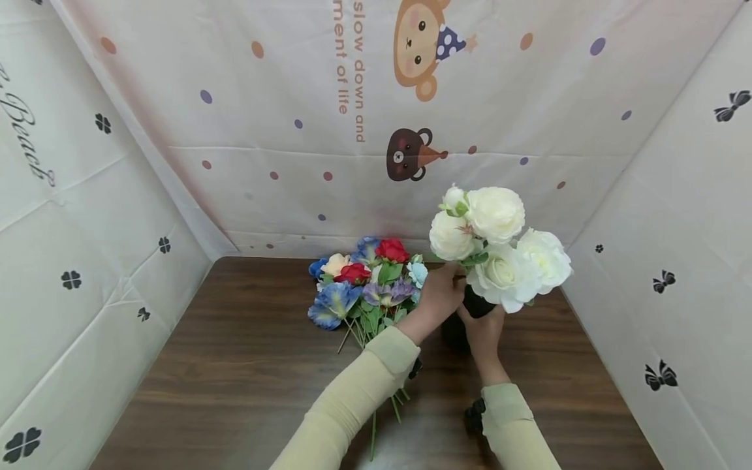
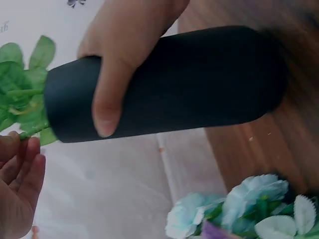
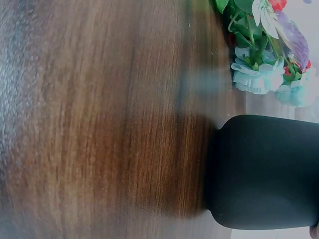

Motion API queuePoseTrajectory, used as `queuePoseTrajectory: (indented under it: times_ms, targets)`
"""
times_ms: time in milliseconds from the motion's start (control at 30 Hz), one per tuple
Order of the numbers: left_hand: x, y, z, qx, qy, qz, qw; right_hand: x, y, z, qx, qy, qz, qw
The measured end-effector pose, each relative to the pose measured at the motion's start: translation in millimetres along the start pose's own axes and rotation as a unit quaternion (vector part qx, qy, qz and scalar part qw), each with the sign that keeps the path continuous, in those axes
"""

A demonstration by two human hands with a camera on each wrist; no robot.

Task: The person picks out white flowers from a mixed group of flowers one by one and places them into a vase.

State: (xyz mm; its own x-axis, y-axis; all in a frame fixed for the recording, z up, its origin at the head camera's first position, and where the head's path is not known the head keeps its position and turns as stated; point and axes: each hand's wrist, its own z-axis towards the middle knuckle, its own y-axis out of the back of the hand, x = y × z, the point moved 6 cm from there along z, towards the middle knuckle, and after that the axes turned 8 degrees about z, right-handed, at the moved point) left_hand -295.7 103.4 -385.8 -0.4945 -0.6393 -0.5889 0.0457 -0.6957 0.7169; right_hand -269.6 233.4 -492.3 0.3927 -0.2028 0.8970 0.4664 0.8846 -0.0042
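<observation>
On the table (image 1: 205, 391), coloured flowers (image 1: 384, 294) are lying left of the hands, apparently left to do; white flowers (image 1: 502, 267), seemingly done, are topping the vase (image 2: 199, 82). It is standing roughly upright, mouth up, the right hand (image 1: 485, 333) gripping it, the left hand (image 1: 437, 297) pinching a stem (image 2: 33, 130) by its rim.

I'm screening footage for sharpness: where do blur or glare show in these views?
Head: white flowers look crisp, soft sheen low on the tabletop; left wrist: tabletop smears beyond the black vase; right wrist: glare at left edge, hazy smudge near pale blue flowers.
</observation>
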Motion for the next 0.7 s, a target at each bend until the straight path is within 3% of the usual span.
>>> queuePoseTrajectory:
  times_ms: [200,367,600,700]
  targets:
    - [5.4,-12.6,-1.2,0.000,-0.007,0.018,0.9998,-2.2,-1.5,-0.7,0.003,-0.012,0.010,0.9999]
    - [3.1,-13.1,-3.2,-0.022,-0.032,0.042,0.9983,-2.3,-2.2,1.1,0.000,-0.007,0.019,0.9998]
    - [-4.3,-13.5,-2.8,-0.033,-0.059,0.065,0.9956,27.7,-4.5,-3.2,0.002,-0.010,0.011,0.9999]
    - [-7.2,-15.0,-6.1,-0.041,-0.069,0.098,0.9919,34.2,-4.1,-4.9,0.003,-0.018,0.006,0.9998]
